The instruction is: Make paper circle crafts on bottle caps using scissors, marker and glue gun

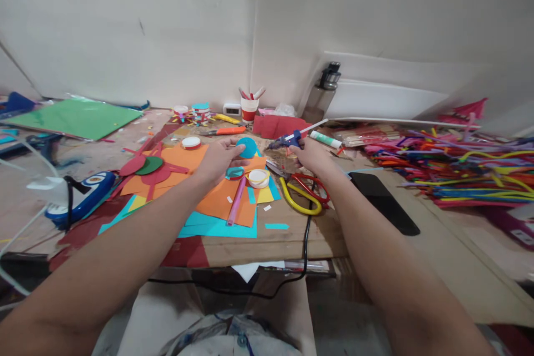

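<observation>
My left hand [217,161] pinches a round blue paper disc [248,147] between thumb and fingers, above the orange paper [204,200]. A blue hot glue gun [293,138] is in my right hand [312,154], its nozzle pointing left toward the disc and a white glue stick poking out behind. Below the disc are a small round piece with a blue top [235,173] and a white round lid [258,178]. Scissors [301,203] with red and yellow handles lie just below my right hand. A pink marker [236,203] rests on the orange paper.
A black phone [381,200] and a heap of colourful pipe cleaners [467,161] lie to the right. At the back stand a cup of pens [249,108] and a bottle [321,94]. A blue pouch [83,197] sits left. A black cord [306,245] hangs over the table edge.
</observation>
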The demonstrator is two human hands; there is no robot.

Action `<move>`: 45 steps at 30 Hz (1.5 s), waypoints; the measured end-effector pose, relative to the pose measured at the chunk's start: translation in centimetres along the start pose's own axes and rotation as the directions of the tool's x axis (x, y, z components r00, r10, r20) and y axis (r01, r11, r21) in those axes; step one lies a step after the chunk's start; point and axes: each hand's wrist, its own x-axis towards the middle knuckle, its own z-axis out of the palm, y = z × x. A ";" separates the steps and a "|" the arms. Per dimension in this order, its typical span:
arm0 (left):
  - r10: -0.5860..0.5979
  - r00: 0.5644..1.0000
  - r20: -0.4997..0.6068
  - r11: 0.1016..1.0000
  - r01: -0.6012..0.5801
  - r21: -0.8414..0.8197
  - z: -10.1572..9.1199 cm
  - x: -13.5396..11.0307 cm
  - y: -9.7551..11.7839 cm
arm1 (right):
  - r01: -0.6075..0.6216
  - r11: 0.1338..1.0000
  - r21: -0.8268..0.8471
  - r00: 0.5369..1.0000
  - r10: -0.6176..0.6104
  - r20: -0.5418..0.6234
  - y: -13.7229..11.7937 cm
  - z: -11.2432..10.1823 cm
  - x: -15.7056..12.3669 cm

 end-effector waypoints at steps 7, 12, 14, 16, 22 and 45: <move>-0.012 0.998 -0.060 0.999 0.009 -0.046 -0.4 0.3 0.2 | 0.344 0.922 -0.178 0.905 -0.376 -0.200 -2.0 0.0 -3.1; -0.004 0.998 -0.068 0.998 0.000 -0.056 -0.5 0.4 0.5 | 0.664 0.739 0.109 0.676 -0.657 0.334 -5.0 1.0 -7.6; 0.001 0.998 -0.067 0.999 -0.005 -0.054 -0.5 0.4 0.4 | 0.735 0.676 0.049 0.596 -0.679 0.429 -5.5 1.6 -8.4; 0.006 0.998 -0.070 0.999 -0.009 -0.051 -0.5 0.4 0.4 | 0.786 0.617 -0.027 0.551 -0.682 0.481 -5.5 2.1 -8.6; 0.010 0.999 -0.053 0.998 -0.013 -0.053 -0.5 0.3 0.3 | 0.846 0.510 -0.152 0.506 -0.681 0.530 -5.7 2.5 -8.3; -0.034 0.998 0.059 0.999 0.034 0.001 0.4 -0.6 -0.1 | 0.273 0.717 0.642 0.925 -0.379 0.030 -5.2 0.7 -6.3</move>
